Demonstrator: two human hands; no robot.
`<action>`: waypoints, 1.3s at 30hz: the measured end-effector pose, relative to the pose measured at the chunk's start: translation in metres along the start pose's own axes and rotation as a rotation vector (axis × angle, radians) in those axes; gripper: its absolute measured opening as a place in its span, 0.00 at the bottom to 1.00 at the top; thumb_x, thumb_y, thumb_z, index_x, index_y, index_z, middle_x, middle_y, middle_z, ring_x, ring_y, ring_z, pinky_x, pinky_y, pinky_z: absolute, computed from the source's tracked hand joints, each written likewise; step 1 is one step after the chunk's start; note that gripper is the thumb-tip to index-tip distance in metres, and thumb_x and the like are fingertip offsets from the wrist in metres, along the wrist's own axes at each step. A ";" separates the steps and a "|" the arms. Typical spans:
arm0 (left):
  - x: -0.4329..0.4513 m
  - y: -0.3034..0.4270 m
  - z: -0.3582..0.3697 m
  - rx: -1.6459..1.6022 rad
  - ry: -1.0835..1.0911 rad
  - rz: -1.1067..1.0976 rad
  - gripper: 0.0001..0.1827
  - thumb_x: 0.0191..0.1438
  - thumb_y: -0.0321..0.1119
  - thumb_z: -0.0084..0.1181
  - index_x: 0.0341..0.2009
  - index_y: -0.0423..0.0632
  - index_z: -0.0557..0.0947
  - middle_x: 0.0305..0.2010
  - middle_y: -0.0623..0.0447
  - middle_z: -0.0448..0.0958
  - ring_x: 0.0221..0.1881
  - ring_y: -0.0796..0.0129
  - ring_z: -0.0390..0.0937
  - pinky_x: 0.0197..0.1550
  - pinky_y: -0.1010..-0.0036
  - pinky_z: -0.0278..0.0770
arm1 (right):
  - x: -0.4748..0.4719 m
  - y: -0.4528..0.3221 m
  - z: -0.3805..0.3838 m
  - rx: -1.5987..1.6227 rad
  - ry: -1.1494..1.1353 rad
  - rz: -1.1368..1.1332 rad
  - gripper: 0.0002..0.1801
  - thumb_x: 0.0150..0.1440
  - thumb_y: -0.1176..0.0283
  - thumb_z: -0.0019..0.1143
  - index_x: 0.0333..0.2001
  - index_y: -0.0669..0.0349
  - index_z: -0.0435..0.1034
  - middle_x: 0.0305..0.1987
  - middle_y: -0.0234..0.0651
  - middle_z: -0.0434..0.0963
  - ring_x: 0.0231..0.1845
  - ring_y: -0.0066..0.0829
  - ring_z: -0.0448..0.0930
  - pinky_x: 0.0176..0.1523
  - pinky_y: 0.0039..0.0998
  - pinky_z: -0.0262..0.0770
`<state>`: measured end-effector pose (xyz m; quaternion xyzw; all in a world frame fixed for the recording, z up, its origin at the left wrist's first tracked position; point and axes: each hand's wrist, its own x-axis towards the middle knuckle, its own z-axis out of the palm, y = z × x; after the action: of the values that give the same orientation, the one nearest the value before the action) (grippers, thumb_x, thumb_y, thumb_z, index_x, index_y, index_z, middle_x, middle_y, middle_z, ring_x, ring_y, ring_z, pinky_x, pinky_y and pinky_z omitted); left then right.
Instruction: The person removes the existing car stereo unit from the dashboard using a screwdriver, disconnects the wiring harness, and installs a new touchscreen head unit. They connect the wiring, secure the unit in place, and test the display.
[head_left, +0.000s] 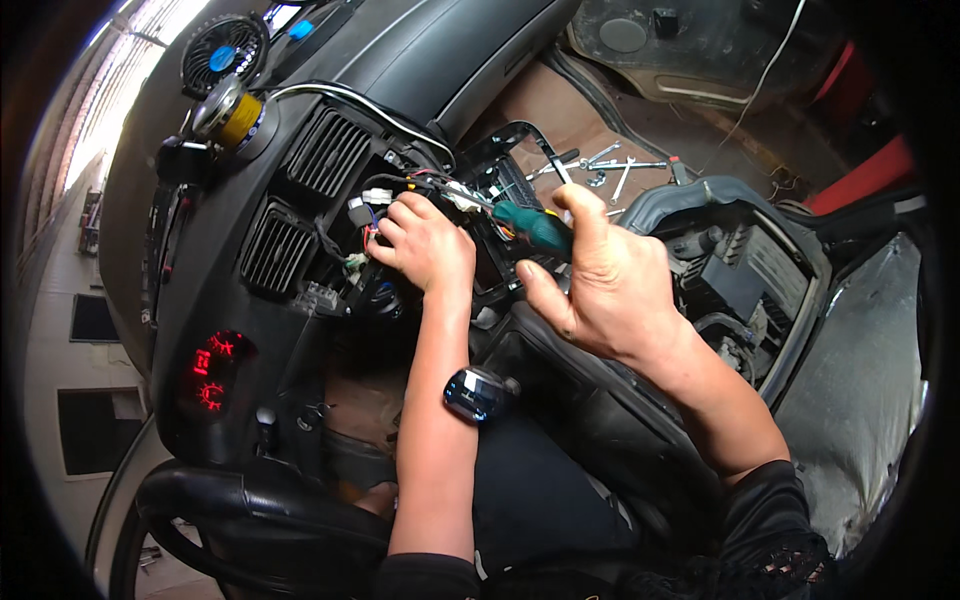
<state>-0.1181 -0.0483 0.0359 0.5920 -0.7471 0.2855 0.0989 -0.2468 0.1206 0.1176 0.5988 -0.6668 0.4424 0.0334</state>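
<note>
My left hand (427, 244) reaches into the opened centre of the car dashboard (262, 330), its fingers among wires and a white plug connector (377, 196); whether they grip anything is hidden. A screwdriver with a green handle (532, 225) lies under the palm side of my right hand (607, 274), its shaft pointing left into the wiring. My right index finger is stretched towards a black trim frame (525, 131), and the thumb is apart from the handle. Two air vents (330, 154) sit beside the opening. The screwdriver's tip is not clearly visible.
Several wrenches (622, 180) lie on the brown floor beyond the trim frame. The gear knob (476, 394) stands beside my left forearm. An uncovered engine bay (739, 281) is at the right, the steering wheel (195, 487) at lower left. A small fan (223, 56) stands on the dashboard.
</note>
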 end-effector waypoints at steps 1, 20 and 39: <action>0.001 0.000 0.000 0.000 0.003 -0.005 0.44 0.36 0.47 0.73 0.56 0.40 0.71 0.49 0.49 0.71 0.51 0.56 0.70 0.58 0.50 0.62 | 0.002 -0.001 -0.002 0.052 -0.010 -0.077 0.29 0.55 0.58 0.63 0.50 0.67 0.63 0.18 0.40 0.75 0.18 0.42 0.79 0.22 0.39 0.74; 0.001 0.001 0.009 -0.067 -0.020 -0.081 0.23 0.57 0.38 0.52 0.57 0.45 0.74 0.49 0.51 0.72 0.54 0.57 0.69 0.64 0.45 0.56 | 0.026 -0.016 -0.015 -0.076 -0.224 -0.131 0.24 0.62 0.60 0.53 0.52 0.66 0.59 0.23 0.51 0.79 0.25 0.53 0.82 0.30 0.47 0.78; -0.001 -0.003 0.014 -0.064 0.033 -0.078 0.27 0.51 0.37 0.57 0.57 0.44 0.73 0.49 0.50 0.72 0.52 0.58 0.70 0.62 0.48 0.59 | 0.031 -0.011 -0.008 -0.201 -0.180 -0.135 0.28 0.61 0.49 0.55 0.48 0.66 0.64 0.21 0.47 0.79 0.23 0.48 0.82 0.28 0.43 0.78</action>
<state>-0.1128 -0.0559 0.0249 0.6126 -0.7304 0.2669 0.1411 -0.2504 0.1029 0.1459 0.6732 -0.6661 0.3149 0.0631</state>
